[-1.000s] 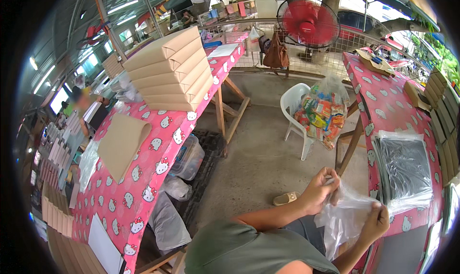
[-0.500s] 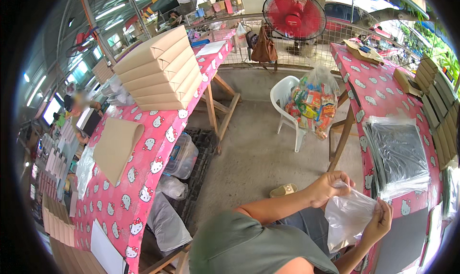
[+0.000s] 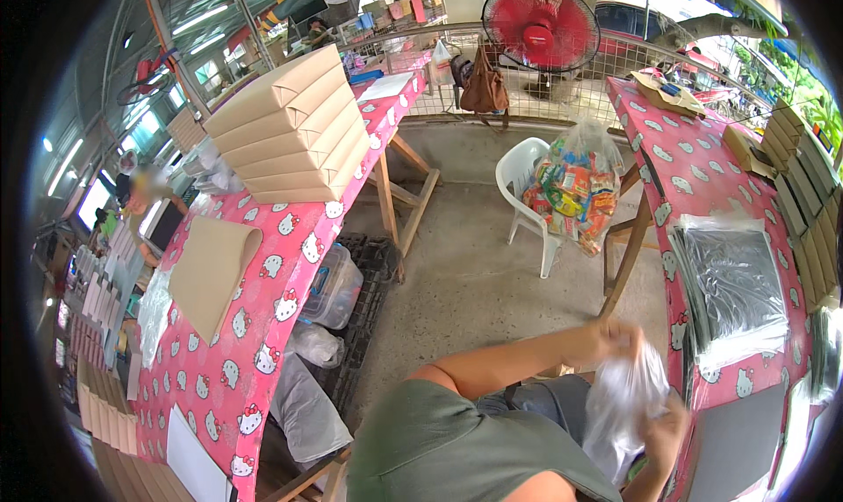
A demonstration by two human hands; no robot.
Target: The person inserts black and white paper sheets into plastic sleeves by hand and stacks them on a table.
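A clear plastic bag (image 3: 625, 392) hangs between my two hands, in front of my lap and beside the right table. My left hand (image 3: 615, 340) grips its upper edge, fingers closed and blurred by motion. Lower down, my right hand (image 3: 665, 432) is closed on the bag's right side, also blurred. On the right table, a stack of dark sheets in clear plastic sleeves (image 3: 733, 283) lies just beyond my hands. Nearer to me is a flat dark grey board (image 3: 738, 445).
The left table (image 3: 230, 370) carries stacked brown paper-wrapped blocks (image 3: 290, 133) and a folded brown sheet (image 3: 211, 274). Ahead, a white plastic chair (image 3: 518, 173) holds a bag of colourful packets (image 3: 575, 190). A red fan (image 3: 540, 32) stands by the mesh fence.
The plastic bag was stretched flat between both hands; now it hangs gathered and longer. My right hand has moved left and down, and my arm covers the slipper on the floor.
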